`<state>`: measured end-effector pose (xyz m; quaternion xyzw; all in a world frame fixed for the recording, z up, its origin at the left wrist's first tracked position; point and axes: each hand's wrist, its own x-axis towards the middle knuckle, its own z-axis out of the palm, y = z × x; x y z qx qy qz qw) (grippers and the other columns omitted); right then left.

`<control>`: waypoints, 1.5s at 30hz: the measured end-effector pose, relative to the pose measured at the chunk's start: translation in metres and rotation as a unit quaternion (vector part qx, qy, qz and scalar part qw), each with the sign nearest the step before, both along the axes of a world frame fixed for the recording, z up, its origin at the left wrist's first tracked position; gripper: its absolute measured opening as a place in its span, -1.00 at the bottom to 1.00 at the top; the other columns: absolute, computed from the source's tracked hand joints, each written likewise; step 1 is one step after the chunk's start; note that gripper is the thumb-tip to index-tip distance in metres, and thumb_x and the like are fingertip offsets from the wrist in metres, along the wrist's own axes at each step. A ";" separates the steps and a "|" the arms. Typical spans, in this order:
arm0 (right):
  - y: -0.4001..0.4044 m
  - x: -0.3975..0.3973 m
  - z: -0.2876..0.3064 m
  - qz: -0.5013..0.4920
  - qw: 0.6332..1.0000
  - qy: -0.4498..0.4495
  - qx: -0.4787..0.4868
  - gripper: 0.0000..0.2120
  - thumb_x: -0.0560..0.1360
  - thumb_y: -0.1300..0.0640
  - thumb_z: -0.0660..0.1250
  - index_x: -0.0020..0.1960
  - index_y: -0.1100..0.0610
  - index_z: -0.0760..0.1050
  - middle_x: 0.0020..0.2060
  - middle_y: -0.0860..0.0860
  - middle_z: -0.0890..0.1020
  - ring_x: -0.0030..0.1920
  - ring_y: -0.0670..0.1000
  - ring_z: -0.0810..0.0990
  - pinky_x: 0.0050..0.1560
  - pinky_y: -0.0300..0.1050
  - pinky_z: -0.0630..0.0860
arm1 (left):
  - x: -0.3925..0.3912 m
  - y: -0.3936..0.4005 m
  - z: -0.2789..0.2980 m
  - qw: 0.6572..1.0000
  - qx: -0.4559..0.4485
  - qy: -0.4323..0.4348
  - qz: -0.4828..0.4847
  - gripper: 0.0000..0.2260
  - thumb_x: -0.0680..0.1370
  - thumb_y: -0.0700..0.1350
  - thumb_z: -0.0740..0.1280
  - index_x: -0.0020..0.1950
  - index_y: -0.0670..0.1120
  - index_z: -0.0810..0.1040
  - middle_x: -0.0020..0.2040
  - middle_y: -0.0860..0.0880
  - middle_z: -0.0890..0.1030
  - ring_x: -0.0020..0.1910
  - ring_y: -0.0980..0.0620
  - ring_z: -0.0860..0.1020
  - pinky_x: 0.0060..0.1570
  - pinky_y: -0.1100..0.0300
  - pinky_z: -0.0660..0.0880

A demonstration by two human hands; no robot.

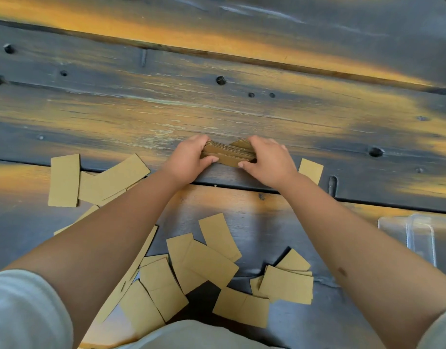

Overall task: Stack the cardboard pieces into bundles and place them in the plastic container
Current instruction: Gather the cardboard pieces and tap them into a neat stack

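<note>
A bundle of brown cardboard pieces (229, 153) stands on its edge on the wooden table, in the middle of the head view. My left hand (187, 161) grips its left end and my right hand (269, 163) grips its right end, thumbs on the near side. Several loose cardboard rectangles (209, 264) lie flat between my forearms near the table's front. More loose pieces (64, 180) lie at the left, and one piece (311, 170) peeks out beside my right wrist. The clear plastic container (418, 235) sits at the right edge, partly behind my right forearm.
The dark wooden table (216, 104) has long plank gaps and bolt holes. A metal slot (332, 186) sits just right of my right wrist.
</note>
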<state>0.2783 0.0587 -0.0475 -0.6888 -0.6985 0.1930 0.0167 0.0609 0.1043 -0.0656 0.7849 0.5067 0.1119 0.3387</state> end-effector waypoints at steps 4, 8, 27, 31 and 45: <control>0.011 -0.014 0.003 0.039 0.995 0.070 -0.052 -0.45 0.40 0.27 0.34 0.37 0.09 0.34 0.23 0.08 0.50 0.25 0.12 0.44 0.23 0.03 0.36 | 0.005 -0.003 -0.002 1.000 -0.007 0.001 -0.016 -0.74 0.51 -0.05 0.42 0.10 -0.14 0.50 -0.06 -0.02 0.51 -0.04 -0.04 0.50 -0.18 0.25 0.26; 0.022 -0.016 0.007 0.070 0.993 0.077 -0.056 -0.47 0.40 0.38 0.31 0.36 0.19 0.43 0.22 0.13 0.48 0.23 0.13 0.45 0.23 -0.12 0.37 | 0.009 -0.009 -0.002 0.995 -0.071 -0.052 0.038 -0.33 0.49 -0.09 0.44 0.50 0.00 0.15 0.34 -0.09 0.49 0.29 -0.04 0.46 0.18 0.23 0.32; 0.007 -0.011 -0.006 -0.023 0.992 0.108 -0.060 -0.54 0.46 0.10 0.41 0.32 0.16 0.40 0.20 0.12 0.50 0.20 0.10 0.47 0.18 -0.10 0.38 | 0.017 -0.008 0.008 0.968 0.065 0.228 -0.086 -0.59 0.53 0.04 0.34 0.29 0.01 0.25 0.42 -0.17 0.25 0.37 -0.26 0.26 0.04 -0.16 0.47; 0.002 -0.016 -0.011 -0.039 0.988 0.135 -0.062 -0.59 0.45 0.15 0.43 0.25 0.19 0.43 0.15 0.14 0.52 0.17 0.12 0.48 0.06 -0.24 0.29 | 0.015 -0.001 0.006 0.989 0.015 0.131 -0.067 -0.65 0.51 -0.08 0.40 0.21 -0.14 0.38 0.33 -0.15 0.34 0.23 -0.19 0.42 0.11 0.00 0.42; -0.003 -0.030 -0.002 0.054 0.992 -0.110 0.020 -0.64 0.51 -0.05 0.31 0.20 0.03 0.27 0.10 0.11 0.47 0.07 0.22 0.48 -0.30 0.02 0.38 | 0.025 0.002 0.018 0.928 0.094 0.333 -0.136 -0.71 0.58 0.17 0.20 0.06 0.00 0.24 -0.02 -0.10 0.53 -0.13 -0.20 0.56 -0.35 0.05 0.31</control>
